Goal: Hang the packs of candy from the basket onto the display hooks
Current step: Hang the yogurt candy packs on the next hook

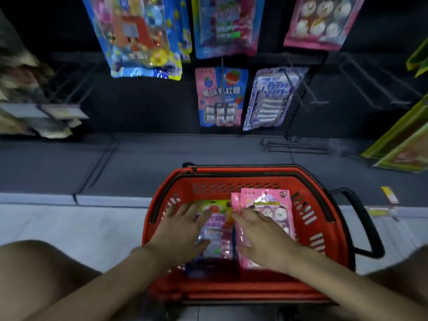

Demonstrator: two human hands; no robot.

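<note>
A red plastic basket point(324, 230) stands on the floor in front of me with candy packs inside. My left hand point(183, 232) lies flat with spread fingers over a purple and yellow pack point(216, 224). My right hand point(261, 237) rests with straight fingers on a stack of pink packs point(268, 200) printed with round faces. Above, on the dark display wall, a pink and blue pack point(220, 96) and a blue and white pack point(273, 98) hang from hooks. Bare wire hooks point(361, 82) stick out to the right of them.
Larger packs hang higher up: a blue one point(136, 35), a pink and blue one point(225, 24) and a pink one point(322, 22). Blurred goods sit at the left on a shelf point(34, 110). Green and yellow boxes point(403, 147) lean at the right. My knees frame the basket.
</note>
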